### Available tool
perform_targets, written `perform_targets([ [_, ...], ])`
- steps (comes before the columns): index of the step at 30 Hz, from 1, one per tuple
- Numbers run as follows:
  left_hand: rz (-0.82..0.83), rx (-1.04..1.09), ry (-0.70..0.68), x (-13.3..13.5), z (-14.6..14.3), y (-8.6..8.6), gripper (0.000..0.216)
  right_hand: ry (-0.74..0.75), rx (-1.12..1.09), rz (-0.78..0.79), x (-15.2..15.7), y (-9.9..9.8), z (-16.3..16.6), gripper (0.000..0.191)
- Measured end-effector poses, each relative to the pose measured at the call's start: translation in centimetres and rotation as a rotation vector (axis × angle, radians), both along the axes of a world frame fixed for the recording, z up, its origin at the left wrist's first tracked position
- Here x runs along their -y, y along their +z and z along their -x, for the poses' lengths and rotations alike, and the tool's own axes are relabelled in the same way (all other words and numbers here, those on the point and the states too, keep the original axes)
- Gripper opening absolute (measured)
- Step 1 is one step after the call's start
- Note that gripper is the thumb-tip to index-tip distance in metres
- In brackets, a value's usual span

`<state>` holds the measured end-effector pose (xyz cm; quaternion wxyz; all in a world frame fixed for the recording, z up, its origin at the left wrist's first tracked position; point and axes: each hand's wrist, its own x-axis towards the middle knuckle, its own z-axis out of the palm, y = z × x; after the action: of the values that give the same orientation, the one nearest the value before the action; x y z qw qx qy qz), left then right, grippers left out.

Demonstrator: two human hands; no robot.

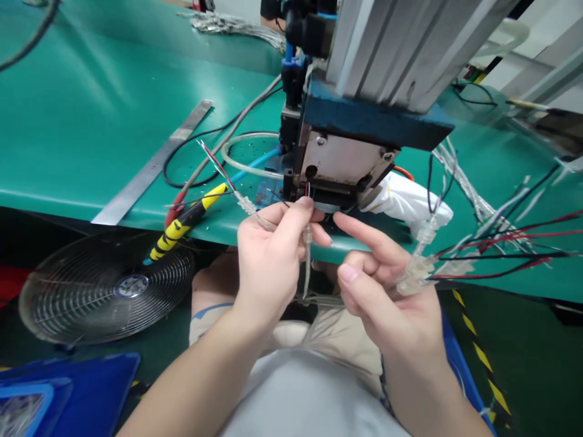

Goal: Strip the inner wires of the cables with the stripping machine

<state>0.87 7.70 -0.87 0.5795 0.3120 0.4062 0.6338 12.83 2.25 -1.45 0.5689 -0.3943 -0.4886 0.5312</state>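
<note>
My left hand [273, 255] is closed at the front of a bench machine [348, 161]. Thumb and forefinger pinch a cable [307, 267] with a clear connector; its thin stripped wires point up into the gap at the machine's lower face. A second cable with a clear connector [247, 205] lies in the same hand, its red, white and black wires sticking out to the left. My right hand [387, 291] stands just right of the machine's front, forefinger and thumb apart. Its other fingers curl round a bunch of clear cable connectors [415, 276], whose red and black wires fan out rightward.
A steel ruler [150, 167] lies on the green bench mat [68, 127]. Beside it, a yellow-and-black taped tool [186, 221] hangs over the edge above a floor fan [109, 285]. Bundled cables [478, 188] lie at right, others [237, 27] behind. A blue bin [91, 388] stands lower left.
</note>
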Motion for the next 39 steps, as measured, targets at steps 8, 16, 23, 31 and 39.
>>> perform_targets([
  [8, -0.031, -0.043, 0.026, -0.1, -0.2, -0.1, 0.027, 0.022, -0.014, 0.025, 0.5, -0.1, 0.2, 0.036],
  [16, -0.076, -0.141, 0.104, -0.1, -0.7, -0.2, 0.032, 0.005, -0.001, 0.048, 0.9, -0.5, -0.1, 0.033],
  [23, -0.058, -0.161, 0.137, -0.2, -0.7, -0.2, 0.028, -0.002, -0.021, 0.084, 1.1, -0.4, -0.2, 0.031],
  [31, -0.105, -0.163, 0.166, -0.3, -0.8, -0.3, 0.030, 0.006, -0.021, 0.070, 1.1, -0.5, -0.3, 0.030],
  [39, -0.109, -0.226, 0.193, -0.5, -0.6, 0.0, 0.028, 0.022, -0.018, 0.100, 1.2, -0.5, -0.2, 0.025],
])
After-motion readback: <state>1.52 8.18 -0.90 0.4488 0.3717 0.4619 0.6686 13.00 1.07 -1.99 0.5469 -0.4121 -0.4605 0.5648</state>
